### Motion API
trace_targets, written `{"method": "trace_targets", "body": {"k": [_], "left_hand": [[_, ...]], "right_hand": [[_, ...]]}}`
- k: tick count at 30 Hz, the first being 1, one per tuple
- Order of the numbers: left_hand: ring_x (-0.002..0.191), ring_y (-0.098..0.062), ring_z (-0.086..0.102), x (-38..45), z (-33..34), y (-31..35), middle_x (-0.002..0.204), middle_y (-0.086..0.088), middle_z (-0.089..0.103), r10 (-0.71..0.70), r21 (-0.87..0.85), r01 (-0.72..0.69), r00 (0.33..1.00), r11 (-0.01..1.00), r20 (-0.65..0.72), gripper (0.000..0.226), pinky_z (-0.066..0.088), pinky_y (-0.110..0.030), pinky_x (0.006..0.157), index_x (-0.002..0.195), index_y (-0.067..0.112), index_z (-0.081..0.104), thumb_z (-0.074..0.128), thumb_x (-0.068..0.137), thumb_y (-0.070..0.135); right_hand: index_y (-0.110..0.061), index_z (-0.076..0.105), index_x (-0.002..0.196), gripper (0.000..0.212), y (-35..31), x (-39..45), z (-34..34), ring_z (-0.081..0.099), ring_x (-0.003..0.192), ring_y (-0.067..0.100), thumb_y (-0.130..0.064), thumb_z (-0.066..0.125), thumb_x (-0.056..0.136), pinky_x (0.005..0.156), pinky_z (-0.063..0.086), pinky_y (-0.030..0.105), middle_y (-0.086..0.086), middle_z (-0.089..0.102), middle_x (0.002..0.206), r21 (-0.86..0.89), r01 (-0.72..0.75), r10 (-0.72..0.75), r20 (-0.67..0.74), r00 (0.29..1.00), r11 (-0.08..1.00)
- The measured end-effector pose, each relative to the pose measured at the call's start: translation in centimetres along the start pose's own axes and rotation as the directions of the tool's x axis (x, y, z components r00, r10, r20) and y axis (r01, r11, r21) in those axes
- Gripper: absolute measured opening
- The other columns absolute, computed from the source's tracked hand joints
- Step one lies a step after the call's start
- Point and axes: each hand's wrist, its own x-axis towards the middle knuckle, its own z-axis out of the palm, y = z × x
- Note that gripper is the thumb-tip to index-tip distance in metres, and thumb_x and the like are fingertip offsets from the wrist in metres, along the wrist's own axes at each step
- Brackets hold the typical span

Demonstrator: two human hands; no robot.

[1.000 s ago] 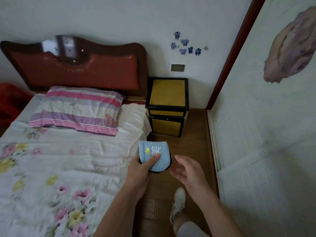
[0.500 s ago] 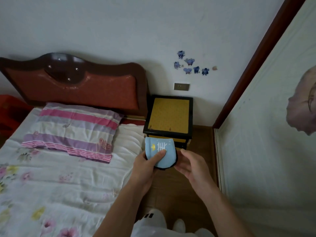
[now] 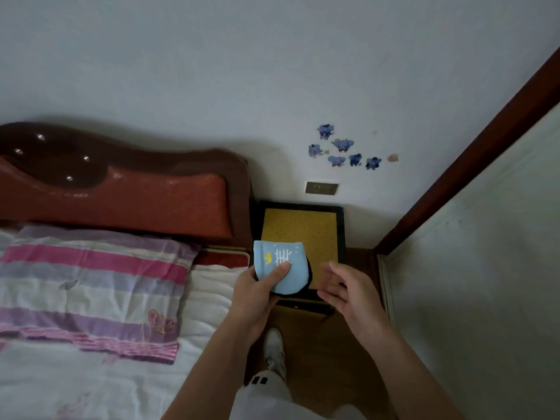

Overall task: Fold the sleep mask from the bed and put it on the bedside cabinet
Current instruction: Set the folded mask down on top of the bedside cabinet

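The folded sleep mask (image 3: 281, 262) is light blue with a white and yellow print and a black edge. My left hand (image 3: 257, 295) grips it, thumb pressed on its front, holding it over the front left part of the bedside cabinet (image 3: 303, 228). The cabinet has a yellow top inside a black frame and stands between the bed (image 3: 91, 298) and the wall corner. My right hand (image 3: 348, 292) hovers just right of the mask with fingers spread, not touching it, over the cabinet's front edge.
A striped pink and purple pillow (image 3: 91, 283) lies on the bed below the red-brown headboard (image 3: 121, 192). A white panel with a dark wooden frame (image 3: 469, 153) closes off the right side. My leg and white shoe (image 3: 274, 350) stand on the wooden floor before the cabinet.
I have stepped closer to the cabinet and the mask now sits over its top. My right hand let go of the mask's edge and drew a little to the right.
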Motion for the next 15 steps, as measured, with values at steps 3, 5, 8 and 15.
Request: {"method": "trace_targets", "body": {"k": [3,5,8,15], "left_hand": [[0.095,-0.022,0.077,4.1,0.1,3.3,0.103,-0.008,0.081,-0.005,0.029,0.004,0.999,1.0,0.042,0.049,0.062,-0.024,0.068,0.109,0.006,0.072,0.086,0.066,0.026],[0.097,-0.022,0.077,6.4,0.4,4.9,0.104,-0.007,0.081,-0.011,0.052,0.008,0.999,0.999,0.052,0.049,0.062,-0.024,0.069,0.109,0.009,0.073,0.086,0.066,0.028],[0.097,-0.022,0.077,9.3,1.0,6.4,0.104,-0.008,0.081,-0.034,0.049,0.031,0.997,0.998,0.075,0.048,0.062,-0.025,0.069,0.11,0.009,0.072,0.085,0.067,0.026],[0.094,-0.022,0.077,14.4,1.5,6.0,0.103,-0.009,0.081,-0.103,0.021,0.102,0.993,0.995,0.063,0.046,0.062,-0.025,0.065,0.109,0.007,0.071,0.084,0.068,0.022]], "right_hand": [[-0.009,0.071,0.113,0.024,-2.8,2.9,1.7,0.073,0.1,0.029,-0.023,0.06,0.097,0.082,0.059,0.037,0.017,0.072,0.113,0.035,0.032,-0.031,-0.032,0.999,0.999],[-0.008,0.072,0.111,0.023,-4.2,4.5,2.4,0.074,0.098,0.029,-0.022,0.061,0.096,0.079,0.06,0.036,0.017,0.073,0.111,0.058,0.037,-0.033,-0.064,0.997,0.998],[-0.006,0.07,0.112,0.021,-5.7,6.1,2.9,0.071,0.102,0.033,-0.017,0.06,0.097,0.083,0.059,0.038,0.02,0.071,0.112,0.082,0.027,-0.019,-0.1,0.995,0.996],[-0.002,0.067,0.111,0.019,-6.5,10.5,2.4,0.069,0.105,0.038,-0.011,0.061,0.096,0.082,0.058,0.038,0.022,0.069,0.11,0.074,-0.053,0.067,-0.19,0.98,0.996]]}}
